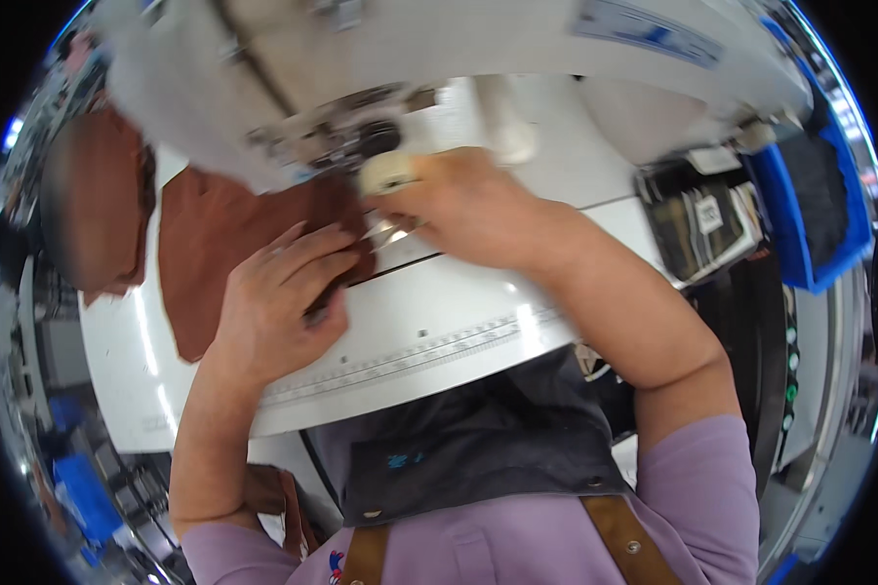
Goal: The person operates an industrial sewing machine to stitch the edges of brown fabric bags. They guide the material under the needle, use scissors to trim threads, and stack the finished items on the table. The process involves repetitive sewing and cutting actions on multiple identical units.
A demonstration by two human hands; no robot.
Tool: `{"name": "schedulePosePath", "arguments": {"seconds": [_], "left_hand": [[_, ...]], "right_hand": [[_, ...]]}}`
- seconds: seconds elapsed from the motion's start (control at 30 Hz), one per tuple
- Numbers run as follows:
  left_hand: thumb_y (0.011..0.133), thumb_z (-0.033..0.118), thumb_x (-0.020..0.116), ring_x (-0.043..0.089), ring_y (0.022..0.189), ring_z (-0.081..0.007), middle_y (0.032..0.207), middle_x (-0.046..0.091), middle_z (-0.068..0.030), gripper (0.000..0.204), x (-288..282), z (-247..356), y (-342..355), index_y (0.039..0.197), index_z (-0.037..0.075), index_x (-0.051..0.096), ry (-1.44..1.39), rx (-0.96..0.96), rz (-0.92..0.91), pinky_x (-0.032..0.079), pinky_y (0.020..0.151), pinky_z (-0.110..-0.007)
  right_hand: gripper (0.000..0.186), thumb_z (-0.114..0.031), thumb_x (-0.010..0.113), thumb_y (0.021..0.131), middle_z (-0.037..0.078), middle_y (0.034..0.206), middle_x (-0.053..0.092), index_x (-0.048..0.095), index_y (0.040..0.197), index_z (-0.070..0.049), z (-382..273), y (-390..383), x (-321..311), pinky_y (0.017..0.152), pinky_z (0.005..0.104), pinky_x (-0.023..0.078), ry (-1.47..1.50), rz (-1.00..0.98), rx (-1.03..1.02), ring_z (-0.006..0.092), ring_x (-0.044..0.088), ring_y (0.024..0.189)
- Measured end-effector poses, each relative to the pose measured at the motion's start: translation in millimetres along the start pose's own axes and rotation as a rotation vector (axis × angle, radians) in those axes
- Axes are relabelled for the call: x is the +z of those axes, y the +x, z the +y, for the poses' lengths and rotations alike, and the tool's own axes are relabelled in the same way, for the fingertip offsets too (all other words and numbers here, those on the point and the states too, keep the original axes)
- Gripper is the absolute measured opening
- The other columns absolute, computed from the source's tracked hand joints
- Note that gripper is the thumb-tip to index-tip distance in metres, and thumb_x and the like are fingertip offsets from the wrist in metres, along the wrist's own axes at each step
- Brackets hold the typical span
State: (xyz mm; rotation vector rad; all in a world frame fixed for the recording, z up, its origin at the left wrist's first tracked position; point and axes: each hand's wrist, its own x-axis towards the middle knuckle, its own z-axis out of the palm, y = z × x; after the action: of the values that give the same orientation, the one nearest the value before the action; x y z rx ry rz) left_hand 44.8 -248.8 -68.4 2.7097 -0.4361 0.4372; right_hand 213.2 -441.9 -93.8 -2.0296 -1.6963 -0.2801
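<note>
One rectangular white label with blue markings (649, 32) is fixed on the sewing machine's upper arm, top right. A small white rectangular tag with dark print (709, 214) lies on the black tray at right.

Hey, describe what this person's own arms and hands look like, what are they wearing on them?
Both forearms are bare, with no gloves, and no rings or watch that I can make out. The left hand and right hand come out of lilac purple sleeves that end around the elbows. Over the same purple top sits a dark apron with tan leather straps.
</note>
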Motion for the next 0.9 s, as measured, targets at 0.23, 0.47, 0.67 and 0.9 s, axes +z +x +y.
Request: {"name": "schedulePosePath", "arguments": {"seconds": [0.23,0.47,0.67,0.9], "left_hand": [[0.077,0.011,0.082,0.072,0.107,-0.026,0.112,0.075,-0.0059,0.023,8,-6,8,0.099,0.008,0.076,0.012,0.026,0.081,0.055,0.097,-0.044],[0.072,0.009,0.084,0.068,0.112,-0.0266,0.116,0.075,-0.006,0.028,4,2,11,0.099,0.007,0.077,-0.072,-0.028,0.056,0.05,0.098,-0.042],[0.069,0.009,0.084,0.068,0.114,-0.0273,0.119,0.074,-0.0068,0.03,5,-4,8,0.099,0.006,0.077,-0.129,-0.067,0.056,0.049,0.099,-0.041],[0.073,0.012,0.086,0.067,0.115,-0.0275,0.12,0.074,-0.0063,0.029,6,-9,5,0.1,0.005,0.077,-0.159,-0.088,0.045,0.05,0.099,-0.042]], "right_hand": [[0.017,-0.021,0.076,0.082,0.006,0.093,0.066,0.073,0.095,-0.01,3,-5,-2,0.072,0.0421,0.058,0.095,0.015,-0.008,0.0275,0.071,0.085],[0.017,-0.023,0.077,0.081,0.005,0.095,0.066,0.074,0.091,-0.01,1,-5,0,0.071,0.0414,0.058,0.118,0.038,-0.035,0.0261,0.071,0.084],[0.019,-0.025,0.077,0.08,0.004,0.095,0.066,0.074,0.092,-0.01,-1,-5,-1,0.071,0.0414,0.058,0.117,0.029,-0.037,0.0256,0.071,0.084],[0.021,-0.025,0.077,0.08,0.004,0.096,0.065,0.073,0.094,-0.011,-2,-6,1,0.07,0.0419,0.058,0.146,0.03,-0.041,0.0253,0.071,0.084]]}}
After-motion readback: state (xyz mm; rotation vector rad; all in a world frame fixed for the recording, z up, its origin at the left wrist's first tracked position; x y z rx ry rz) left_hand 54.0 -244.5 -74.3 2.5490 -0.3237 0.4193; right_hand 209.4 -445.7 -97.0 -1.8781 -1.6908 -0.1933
